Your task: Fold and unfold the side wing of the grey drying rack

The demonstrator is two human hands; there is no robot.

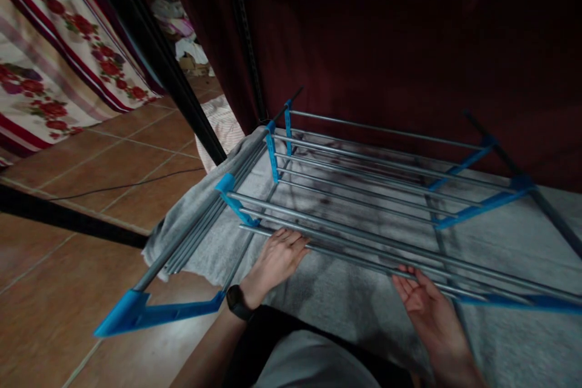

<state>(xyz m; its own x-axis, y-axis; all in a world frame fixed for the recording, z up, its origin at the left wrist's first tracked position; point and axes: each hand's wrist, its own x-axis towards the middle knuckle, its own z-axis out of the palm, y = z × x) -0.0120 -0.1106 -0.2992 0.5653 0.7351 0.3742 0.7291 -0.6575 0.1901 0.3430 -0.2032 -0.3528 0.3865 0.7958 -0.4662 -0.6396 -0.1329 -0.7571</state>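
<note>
A clothes drying rack (350,191) of grey metal rods with blue plastic brackets stands on a grey blanket in front of me. My left hand (284,251), with a dark watch on its wrist, is closed over the nearest lower rod, close to the blue bracket (239,209). Farther right along that rod, my right hand (425,300) is turned palm up, its fingertips curled on the rod from below. A side wing (200,221) of the rack juts out to the left past the blanket edge.
Grey blanket (513,345) covers the surface beneath the rack. Dark metal posts (177,82) rise at the left, with a dark red curtain (364,42) behind. Tiled floor (77,279) carries a thin black cable (131,184). A floral curtain (68,42) hangs at far left.
</note>
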